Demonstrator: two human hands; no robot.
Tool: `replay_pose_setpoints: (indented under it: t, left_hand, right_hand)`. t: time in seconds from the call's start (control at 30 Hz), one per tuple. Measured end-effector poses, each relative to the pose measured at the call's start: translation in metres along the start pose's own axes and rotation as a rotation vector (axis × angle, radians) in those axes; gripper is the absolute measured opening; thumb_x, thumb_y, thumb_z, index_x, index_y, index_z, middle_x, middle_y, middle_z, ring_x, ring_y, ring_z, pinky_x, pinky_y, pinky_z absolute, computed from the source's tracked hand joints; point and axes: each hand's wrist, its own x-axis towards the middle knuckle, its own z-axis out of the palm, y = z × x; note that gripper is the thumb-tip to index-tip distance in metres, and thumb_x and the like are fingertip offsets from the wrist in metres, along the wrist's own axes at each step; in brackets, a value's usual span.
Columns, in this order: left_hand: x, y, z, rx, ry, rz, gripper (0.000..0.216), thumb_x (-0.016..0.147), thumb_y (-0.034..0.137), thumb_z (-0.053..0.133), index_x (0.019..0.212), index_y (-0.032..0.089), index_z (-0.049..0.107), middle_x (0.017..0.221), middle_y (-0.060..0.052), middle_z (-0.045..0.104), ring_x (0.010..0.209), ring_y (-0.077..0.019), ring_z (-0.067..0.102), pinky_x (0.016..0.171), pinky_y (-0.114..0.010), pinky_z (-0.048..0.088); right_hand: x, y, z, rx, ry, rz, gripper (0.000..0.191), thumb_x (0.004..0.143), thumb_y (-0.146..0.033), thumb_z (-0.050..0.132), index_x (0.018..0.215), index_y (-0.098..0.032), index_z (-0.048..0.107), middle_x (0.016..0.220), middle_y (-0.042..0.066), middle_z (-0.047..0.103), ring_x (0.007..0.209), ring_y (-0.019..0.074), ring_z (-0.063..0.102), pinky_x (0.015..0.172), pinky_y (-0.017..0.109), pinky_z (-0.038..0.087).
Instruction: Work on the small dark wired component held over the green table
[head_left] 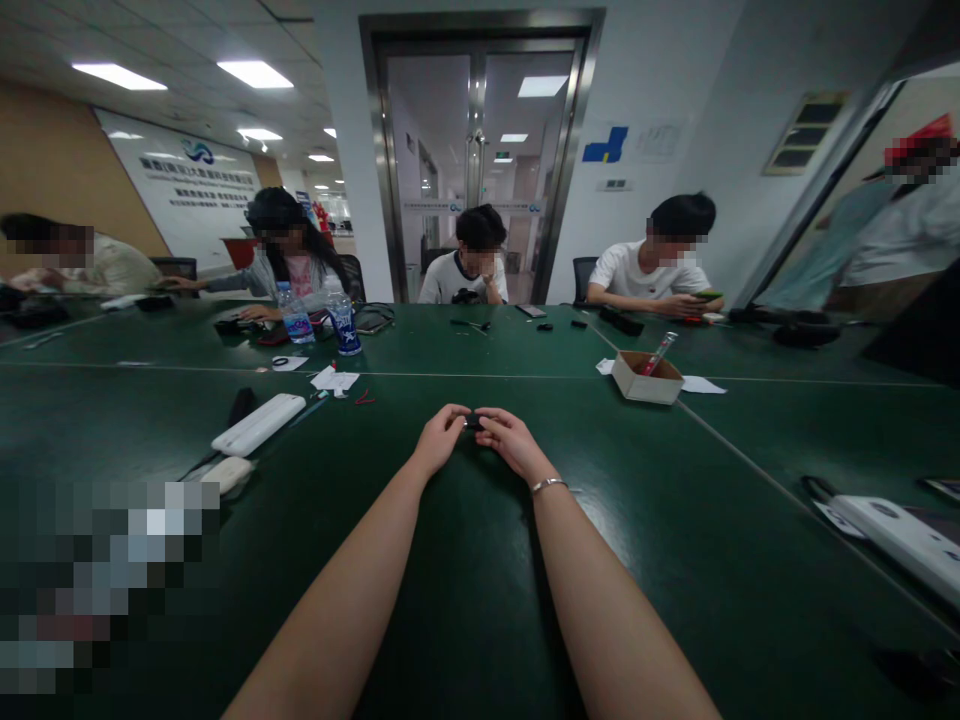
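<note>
Over the middle of the green table [480,560], both arms stretch forward and the fingertips meet. Between them is a small black piece [472,424] with a bright silvery end on its left; it is too small to tell its kind. My left hand [439,440] pinches the silvery end with thumb and fingers. My right hand [513,440] is closed on the dark end, a metal bracelet [549,485] around its wrist. Fingers cover much of the piece.
White power strips [259,425] lie left and right. Paper scraps [335,380] and two bottles [344,325] stand front left. A cardboard box [646,380] holding a clear tube is front right. Several people sit along the far side.
</note>
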Motion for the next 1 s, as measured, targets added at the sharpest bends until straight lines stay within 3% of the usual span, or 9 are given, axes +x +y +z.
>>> replay_pose_setpoints:
  t: [0.13,0.3,0.43,0.6,0.73,0.87,1.0]
  left_hand:
    - [-0.0018,0.0061,-0.0015,0.060,0.039,0.055,0.023,0.078,0.018,0.058,0.100,0.018,0.064,0.097,-0.006,0.066,0.090,-0.0174,0.061,0.083,-0.032,0.048]
    - [-0.0013,0.0066,-0.0024,0.010,0.045,0.082,0.027,0.074,0.018,0.064,0.101,0.017,0.062,0.097,-0.007,0.067,0.088,-0.0174,0.062,0.078,-0.032,0.049]
    - [-0.0005,0.0071,-0.0022,-0.008,0.055,0.069,0.028,0.073,0.020,0.066,0.101,0.017,0.062,0.096,-0.007,0.068,0.087,-0.0174,0.063,0.078,-0.031,0.049]
    - [-0.0003,0.0067,-0.0023,-0.026,0.036,0.072,0.028,0.073,0.021,0.066,0.101,0.017,0.063,0.098,-0.008,0.068,0.084,-0.0165,0.063,0.077,-0.031,0.049]
    - [0.0009,0.0033,-0.0026,-0.019,0.037,0.084,0.028,0.073,0.023,0.067,0.100,0.017,0.064,0.098,-0.008,0.068,0.080,-0.0153,0.061,0.075,-0.030,0.048]
    - [0.0017,0.0011,-0.0021,-0.008,0.046,0.089,0.026,0.074,0.025,0.066,0.099,0.016,0.065,0.097,-0.008,0.068,0.077,-0.0147,0.060,0.072,-0.030,0.048]
    - [0.0009,0.0034,-0.0019,0.005,0.041,0.093,0.026,0.074,0.026,0.065,0.099,0.017,0.065,0.097,-0.007,0.068,0.080,-0.0156,0.061,0.073,-0.030,0.048]
  right_hand:
    - [0.0009,0.0007,-0.0016,0.003,0.008,-0.010,0.031,0.066,-0.025,0.080,0.094,-0.017,0.068,0.072,0.002,0.065,0.066,0.0125,0.064,0.065,0.027,0.055]
    - [0.0021,0.0012,-0.0021,0.023,0.036,-0.006,0.031,0.066,-0.028,0.079,0.092,-0.016,0.066,0.072,0.002,0.065,0.063,0.0122,0.064,0.061,0.025,0.054]
    - [0.0014,-0.0010,0.0004,-0.024,0.064,0.024,0.032,0.070,-0.038,0.076,0.087,-0.015,0.063,0.056,0.000,0.060,0.045,0.0086,0.054,0.042,0.018,0.044]
    - [0.0004,-0.0027,0.0028,-0.077,0.074,0.023,0.034,0.070,-0.045,0.073,0.080,-0.016,0.057,0.050,-0.001,0.056,0.038,0.0076,0.047,0.037,0.018,0.036]
    - [-0.0012,-0.0030,0.0018,-0.061,0.058,0.018,0.031,0.069,-0.036,0.073,0.088,-0.016,0.058,0.055,-0.003,0.056,0.041,0.0075,0.050,0.040,0.017,0.039]
    - [-0.0026,-0.0045,0.0017,0.004,0.017,-0.038,0.050,0.058,-0.020,0.078,0.102,-0.021,0.055,0.075,-0.004,0.060,0.053,0.0085,0.060,0.050,0.019,0.049]
    - [-0.0005,-0.0049,0.0042,-0.069,0.059,0.021,0.035,0.073,-0.038,0.070,0.098,-0.020,0.053,0.070,-0.002,0.058,0.046,0.0093,0.058,0.042,0.020,0.046]
